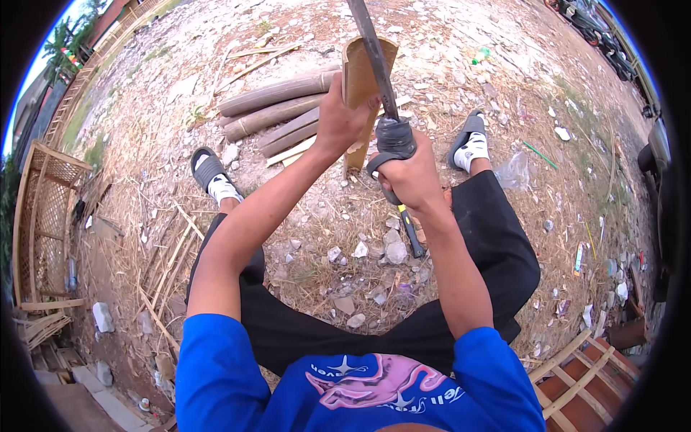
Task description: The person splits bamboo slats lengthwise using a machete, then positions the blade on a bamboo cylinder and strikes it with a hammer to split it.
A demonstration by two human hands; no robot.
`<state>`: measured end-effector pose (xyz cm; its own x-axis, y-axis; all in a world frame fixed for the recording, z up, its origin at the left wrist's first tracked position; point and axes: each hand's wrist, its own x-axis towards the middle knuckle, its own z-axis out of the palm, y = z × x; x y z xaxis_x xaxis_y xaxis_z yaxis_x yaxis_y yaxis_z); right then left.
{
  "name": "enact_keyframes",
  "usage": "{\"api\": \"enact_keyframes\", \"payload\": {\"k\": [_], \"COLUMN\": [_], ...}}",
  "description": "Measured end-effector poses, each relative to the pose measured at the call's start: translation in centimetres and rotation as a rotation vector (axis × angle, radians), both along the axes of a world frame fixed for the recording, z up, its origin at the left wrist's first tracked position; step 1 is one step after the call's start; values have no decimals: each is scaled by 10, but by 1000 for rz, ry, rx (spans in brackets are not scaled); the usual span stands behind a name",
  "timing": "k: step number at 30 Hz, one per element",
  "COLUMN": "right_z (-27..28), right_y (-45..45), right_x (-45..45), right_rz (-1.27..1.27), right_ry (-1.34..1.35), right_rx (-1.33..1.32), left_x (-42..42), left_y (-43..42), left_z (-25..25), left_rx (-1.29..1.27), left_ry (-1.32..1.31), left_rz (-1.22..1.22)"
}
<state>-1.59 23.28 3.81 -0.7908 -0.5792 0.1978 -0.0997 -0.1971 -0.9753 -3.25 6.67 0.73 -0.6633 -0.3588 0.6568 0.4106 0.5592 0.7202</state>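
A split bamboo piece (363, 68) stands upright in front of me, its pale hollow inner face toward me. My left hand (344, 119) is closed round its left edge. In my right hand (409, 169) is the black wrapped handle of a long dark blade (374, 57), which points up and away and crosses in front of the bamboo's right side. Below my right hand, a black and yellow tool handle (411, 232) shows near the ground. Just left of the held bamboo lie several dark bamboo lengths (277, 93).
My sandalled feet (210, 173) (471, 140) are spread on either side. Stones (395, 248) and straw cover the ground. A woven bamboo frame (44, 223) stands at left, a wooden lattice (583, 378) lies lower right, and motorcycles (594, 32) are at upper right.
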Motion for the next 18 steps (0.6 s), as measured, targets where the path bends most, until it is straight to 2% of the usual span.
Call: {"api": "enact_keyframes", "payload": {"k": [5,8,9,13,16,18], "right_z": [-11,-9,-8,2,-4,-8], "right_y": [-5,-3,0,8,0,0], "right_x": [-6,-7,-7,-3,-1,0], "right_rz": [-45,-82,-87,23,66,-5], "right_ry": [54,19,-18,-195,-30,13], "right_rx": [31,41,38,-45,-60,12], "left_x": [6,13,16,15,4,0], "left_y": [-3,-27,-34,-39,-19,-6], "left_z": [4,10,13,20,1,0], "left_rx": [27,-369,-273,-356,-69,-47], "left_ry": [-95,-18,-114,-13,-27,34], "left_rz": [-59,-183,-234,-183,-191,-122]}}
